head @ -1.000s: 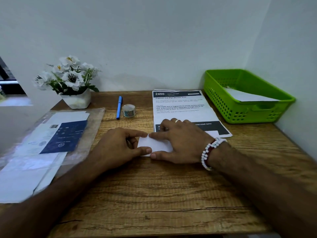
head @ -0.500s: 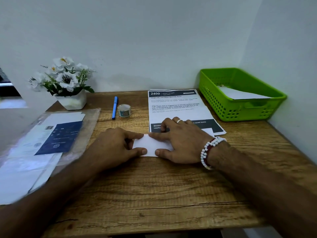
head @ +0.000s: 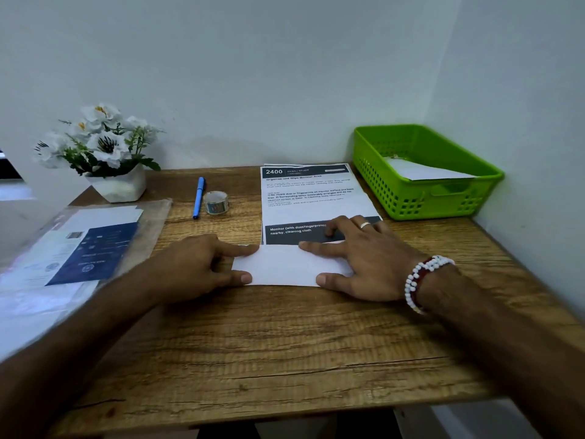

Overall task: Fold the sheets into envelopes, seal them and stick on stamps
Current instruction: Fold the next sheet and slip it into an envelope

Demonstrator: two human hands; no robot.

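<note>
Folded sheet [head: 285, 266]: laid flat on the table [head: 285, 359], its far edge against the printed pages [head: 310, 198].
Left hand [head: 202, 264]: index finger [head: 237, 250] and thumb are pressed on the sheet's left end, seemingly flat rather than pinching.
Right hand [head: 364, 261]: fingers [head: 319, 248] are spread flat on its right end.

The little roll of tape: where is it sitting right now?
In the head view, the roll of tape stands toward the back of the desk, just right of the blue pen and left of the printed sheet.
</note>
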